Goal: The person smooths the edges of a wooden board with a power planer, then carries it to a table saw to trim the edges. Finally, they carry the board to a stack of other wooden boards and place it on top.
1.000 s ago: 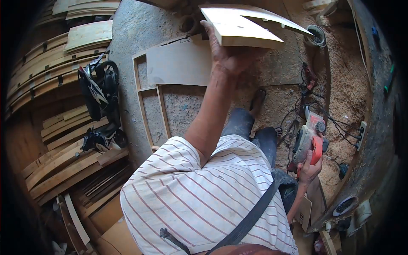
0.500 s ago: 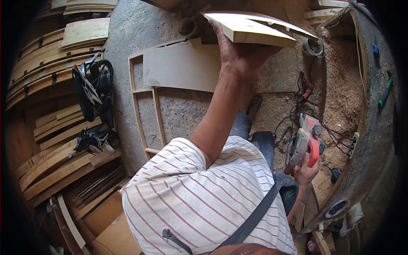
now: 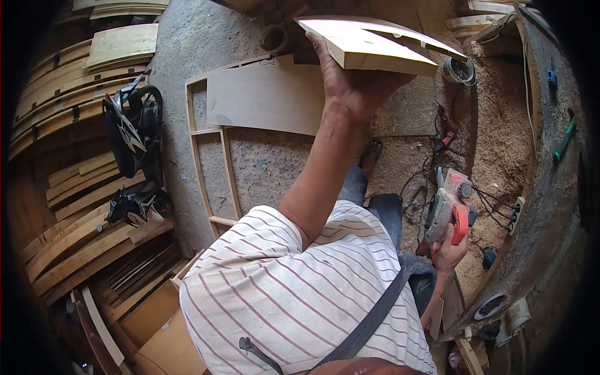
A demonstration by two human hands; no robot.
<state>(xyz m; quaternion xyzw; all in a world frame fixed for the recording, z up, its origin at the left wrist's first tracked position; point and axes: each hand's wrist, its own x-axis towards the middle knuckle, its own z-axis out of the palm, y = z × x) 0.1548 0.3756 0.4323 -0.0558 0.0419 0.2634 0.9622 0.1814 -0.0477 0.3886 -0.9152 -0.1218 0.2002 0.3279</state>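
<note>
A pale wooden board [image 3: 375,49] is raised at the top centre, its thick end edge turned down towards me. My left hand [image 3: 351,87] grips it from beneath, with the thumb against its left side. At the right, my right hand [image 3: 449,253] is closed round the red handle of a dusty electric planer [image 3: 451,200]. The planer is held low beside my leg, apart from the board. Part of my left hand's fingers is hidden under the board.
A wooden frame [image 3: 201,167] with a flat panel [image 3: 262,97] lies on the floor ahead. Stacked boards [image 3: 81,187] and a motorcycle [image 3: 128,128] are at the left. Cables, a red power tool [image 3: 447,128], a bucket [image 3: 458,70] and a bench [image 3: 544,187] with a green-handled tool [image 3: 564,140] are at the right.
The board's near end has tipped slightly downward in my left hand. My right hand still holds the planer in nearly the same place. The surroundings have shifted slightly left.
</note>
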